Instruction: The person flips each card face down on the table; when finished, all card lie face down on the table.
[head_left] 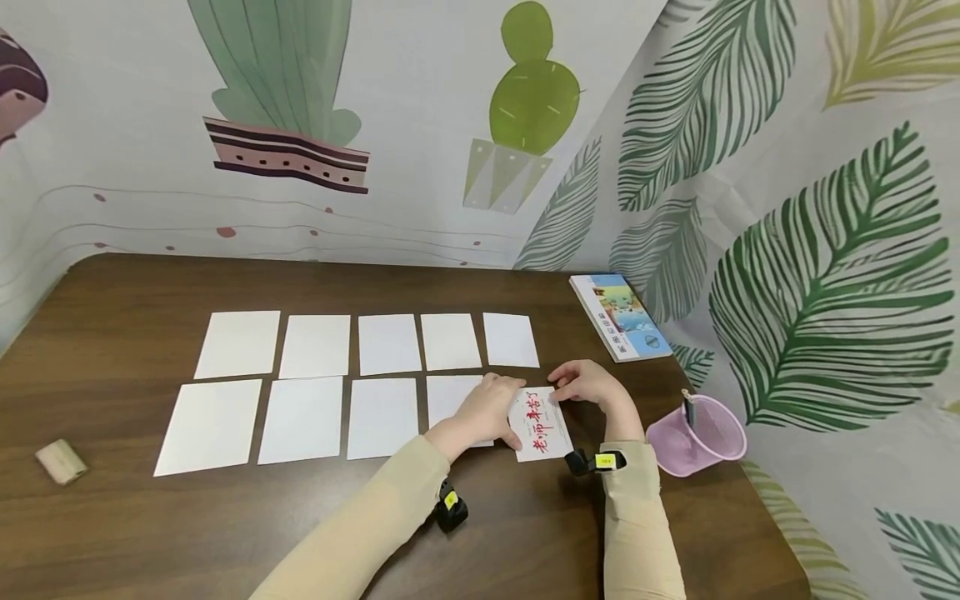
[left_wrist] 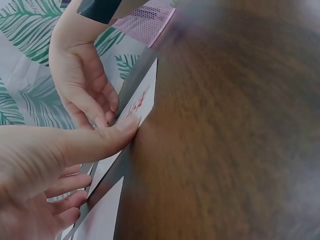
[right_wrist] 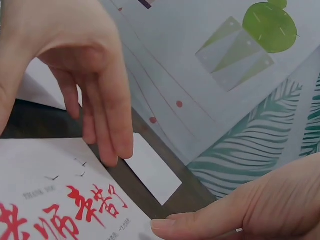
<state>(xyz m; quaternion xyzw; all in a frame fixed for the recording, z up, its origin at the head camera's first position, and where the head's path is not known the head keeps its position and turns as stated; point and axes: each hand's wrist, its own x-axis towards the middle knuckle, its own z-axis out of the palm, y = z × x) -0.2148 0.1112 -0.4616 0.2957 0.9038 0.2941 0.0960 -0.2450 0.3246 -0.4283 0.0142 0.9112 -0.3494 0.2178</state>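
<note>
A white card with red Chinese writing [head_left: 540, 425] lies at the right end of the front row of blank white cards [head_left: 300, 419]. My left hand [head_left: 480, 414] is at its left side, the thumb touching the near part of that edge and the fingers extended toward the far side. In the left wrist view the thumb [left_wrist: 107, 142] rests on the card's edge. My right hand [head_left: 592, 388] is at the far right corner, bent at the wrist. Its thumb [right_wrist: 195, 226] touches the card's edge in the right wrist view.
More blank white cards [head_left: 315, 346] form a back row. A book with a colourful cover [head_left: 622, 317] lies at the back right. A pink mesh cup [head_left: 697, 437] holding a dark item stands right of my right forearm. A small beige block [head_left: 62, 462] lies far left.
</note>
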